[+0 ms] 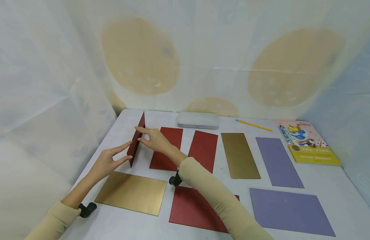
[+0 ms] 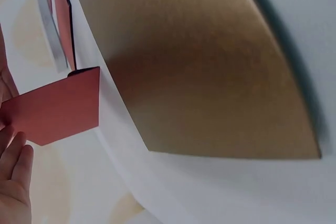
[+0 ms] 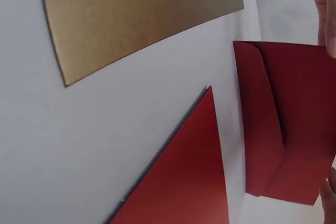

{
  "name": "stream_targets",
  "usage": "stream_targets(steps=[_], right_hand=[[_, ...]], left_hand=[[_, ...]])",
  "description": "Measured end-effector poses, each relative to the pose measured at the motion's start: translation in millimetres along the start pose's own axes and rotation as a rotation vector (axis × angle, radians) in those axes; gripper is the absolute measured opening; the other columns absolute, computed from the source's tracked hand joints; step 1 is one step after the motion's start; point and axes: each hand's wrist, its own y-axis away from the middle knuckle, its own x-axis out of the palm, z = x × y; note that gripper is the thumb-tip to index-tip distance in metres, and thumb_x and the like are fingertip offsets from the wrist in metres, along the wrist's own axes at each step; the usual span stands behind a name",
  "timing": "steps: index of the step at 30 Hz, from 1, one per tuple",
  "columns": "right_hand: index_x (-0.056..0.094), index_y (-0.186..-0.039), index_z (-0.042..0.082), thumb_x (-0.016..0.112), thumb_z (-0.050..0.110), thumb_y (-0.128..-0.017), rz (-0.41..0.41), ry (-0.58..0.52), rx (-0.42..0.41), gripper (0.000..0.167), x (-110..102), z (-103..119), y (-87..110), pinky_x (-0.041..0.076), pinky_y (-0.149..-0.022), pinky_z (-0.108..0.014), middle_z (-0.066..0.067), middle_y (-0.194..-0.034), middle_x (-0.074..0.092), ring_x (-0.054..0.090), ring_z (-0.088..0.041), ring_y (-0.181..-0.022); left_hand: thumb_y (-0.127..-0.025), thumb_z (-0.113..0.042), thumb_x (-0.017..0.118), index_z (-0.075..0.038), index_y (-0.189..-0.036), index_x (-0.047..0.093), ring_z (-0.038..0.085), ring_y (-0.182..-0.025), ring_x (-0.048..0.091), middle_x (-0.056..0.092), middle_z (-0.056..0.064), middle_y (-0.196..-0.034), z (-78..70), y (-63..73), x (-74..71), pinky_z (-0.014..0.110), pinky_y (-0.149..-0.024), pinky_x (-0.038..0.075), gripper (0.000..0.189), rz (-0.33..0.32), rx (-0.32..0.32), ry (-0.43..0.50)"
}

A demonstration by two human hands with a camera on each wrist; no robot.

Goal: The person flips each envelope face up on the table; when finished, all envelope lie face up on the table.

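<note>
A red envelope (image 1: 135, 146) stands on edge at the table's left side, seen nearly edge-on from the head. My left hand (image 1: 105, 163) pinches its near end between thumb and index finger. On the side facing right, my right hand (image 1: 156, 140) pinches it farther along. The right wrist view shows the flap side of this red envelope (image 3: 294, 108); its plain face (image 2: 63, 106) appears in the left wrist view. Just in front of the left hand lies a gold envelope (image 1: 134, 195). Another red envelope (image 1: 167, 150) lies under the right hand's side.
More envelopes lie flat: red (image 1: 204, 148), gold (image 1: 240, 155), purple (image 1: 279, 161), a nearer purple (image 1: 290, 211) and a nearer red (image 1: 186, 210) partly behind the right sleeve. Along the back are a pale flat case (image 1: 198, 120), a yellow pencil (image 1: 254, 125) and a book (image 1: 311, 143).
</note>
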Motion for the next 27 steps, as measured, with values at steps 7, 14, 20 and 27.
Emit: stream_targets(steps=[7,14,20,27], right_hand=[[0.051,-0.140,0.007,0.067,0.019,-0.093,-0.007,-0.016,0.055,0.051,5,-9,4.1,0.041,-0.067,-0.014,-0.008,-0.136,0.055,0.056,-0.006,-0.072],[0.046,-0.144,0.009,0.063,0.024,-0.095,0.167,-0.030,0.165,0.054,15,-11,10.9,0.035,-0.055,-0.018,-0.008,-0.096,0.068,0.032,-0.009,-0.052],[0.044,-0.145,0.008,0.062,0.025,-0.095,0.330,0.028,0.146,0.055,22,-7,15.2,0.036,-0.097,-0.015,-0.001,-0.145,0.046,0.046,-0.007,-0.128],[0.045,-0.145,0.010,0.062,0.025,-0.096,0.418,0.036,0.134,0.054,28,-4,18.4,0.034,-0.103,-0.018,0.000,-0.147,0.044,0.041,-0.009,-0.133]], left_hand=[[-0.076,-0.009,0.082,-0.008,-0.135,0.057,0.021,-0.081,0.065,0.061,0.015,-0.127,5.9,5.0,-6.5,0.010,-0.072,0.039,0.064,-0.008,-0.024,-0.045],[-0.076,-0.009,0.082,-0.012,-0.139,0.054,0.028,-0.111,0.061,0.058,0.012,-0.131,13.0,12.8,-13.8,0.006,-0.087,0.038,0.070,-0.015,-0.136,0.030],[-0.079,-0.008,0.080,-0.008,-0.141,0.050,0.037,-0.113,0.056,0.054,0.018,-0.134,22.5,18.1,-21.1,0.008,-0.082,0.043,0.069,-0.009,-0.255,0.175],[-0.081,-0.010,0.078,-0.002,-0.139,0.050,0.042,-0.107,0.059,0.055,0.023,-0.131,31.0,21.8,-26.3,0.010,-0.076,0.047,0.066,0.032,-0.349,0.186]])
